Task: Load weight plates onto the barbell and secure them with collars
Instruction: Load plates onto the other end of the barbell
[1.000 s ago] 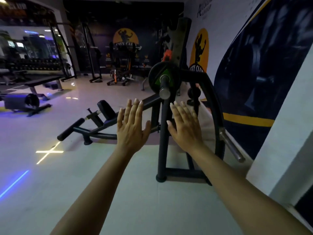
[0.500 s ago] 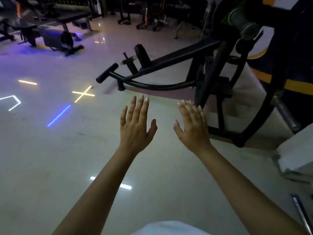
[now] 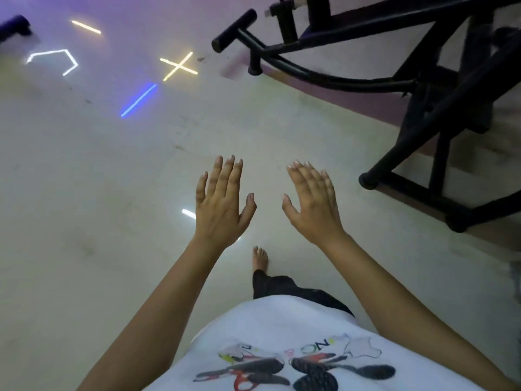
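Note:
My left hand [image 3: 221,200] and my right hand [image 3: 311,200] are held out in front of me over the pale floor, palms down, fingers spread, holding nothing. The two hands are a short gap apart. No barbell, weight plate or collar shows in the view at this moment. The black steel frame of a plate-loaded machine [image 3: 423,108] fills the upper right, to the right of and beyond my right hand.
The machine's base foot [image 3: 368,180] juts out on the floor close to my right hand. A padded handle [image 3: 234,31] sticks out at the top. Coloured light shapes [image 3: 179,66] lie on the glossy floor [image 3: 84,193]. My bare foot [image 3: 260,258] is below the hands.
The view has tipped steeply downward: the loaded sleeve, green-hubbed plate and wall have left the frame, and my shirt and foot have come in. Both hands stay open and spread.

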### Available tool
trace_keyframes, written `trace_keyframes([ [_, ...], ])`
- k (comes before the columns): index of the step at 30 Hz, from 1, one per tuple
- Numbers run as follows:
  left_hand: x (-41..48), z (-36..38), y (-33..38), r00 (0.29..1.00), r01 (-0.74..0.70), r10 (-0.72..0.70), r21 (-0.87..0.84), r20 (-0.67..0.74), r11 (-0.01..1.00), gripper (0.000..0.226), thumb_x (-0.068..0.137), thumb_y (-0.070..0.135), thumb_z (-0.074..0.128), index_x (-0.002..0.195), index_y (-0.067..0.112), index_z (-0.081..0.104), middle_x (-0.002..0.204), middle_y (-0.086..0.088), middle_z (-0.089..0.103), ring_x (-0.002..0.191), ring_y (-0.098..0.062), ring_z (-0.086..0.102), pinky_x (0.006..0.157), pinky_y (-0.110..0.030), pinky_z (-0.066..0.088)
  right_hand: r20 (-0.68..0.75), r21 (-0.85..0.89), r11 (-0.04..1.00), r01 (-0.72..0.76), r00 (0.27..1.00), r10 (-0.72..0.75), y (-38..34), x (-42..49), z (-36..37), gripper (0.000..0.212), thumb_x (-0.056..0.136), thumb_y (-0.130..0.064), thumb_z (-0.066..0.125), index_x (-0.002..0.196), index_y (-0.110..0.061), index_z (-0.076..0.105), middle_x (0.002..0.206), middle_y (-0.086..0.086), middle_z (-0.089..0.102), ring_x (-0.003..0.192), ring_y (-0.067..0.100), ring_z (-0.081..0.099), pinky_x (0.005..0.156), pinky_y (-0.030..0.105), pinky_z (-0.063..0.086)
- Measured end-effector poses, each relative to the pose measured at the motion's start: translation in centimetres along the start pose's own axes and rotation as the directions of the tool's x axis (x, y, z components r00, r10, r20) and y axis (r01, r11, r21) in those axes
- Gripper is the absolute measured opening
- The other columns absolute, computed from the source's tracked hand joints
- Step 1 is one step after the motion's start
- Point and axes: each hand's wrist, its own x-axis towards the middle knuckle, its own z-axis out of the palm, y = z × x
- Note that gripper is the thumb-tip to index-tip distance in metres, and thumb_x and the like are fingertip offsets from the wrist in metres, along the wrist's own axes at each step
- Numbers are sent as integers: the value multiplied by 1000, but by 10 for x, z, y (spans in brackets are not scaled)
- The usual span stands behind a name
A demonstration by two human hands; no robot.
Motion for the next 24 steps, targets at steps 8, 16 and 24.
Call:
trace_keyframes([
  [8,78,35,-66,983,131,-135,38,126,991,57,89,36,37,138,7,35,143,-12,41,137,-26,28,109,-40,15,124,85,994,64,990,-74,15,123,65,54,87,-21,56,137,-7,40,143,12,42,136,30,31,112,44,12],
  [16,192,74,-127,944,292,-293,33,149,956,58,88,36,37,138,7,35,144,-11,40,137,-25,29,110,-41,18,207,161,980,118,967,-150,36,266,115,53,87,-20,57,135,-5,42,141,14,44,135,31,32,111,47,14],
  [24,311,128,-216,925,347,-345,21,160,938,59,87,36,36,138,7,36,143,-11,41,136,-26,31,109,-44,20,257,150,969,194,939,-228,45,417,188,52,88,-21,55,136,-7,41,141,12,44,136,30,31,112,45,12],
])
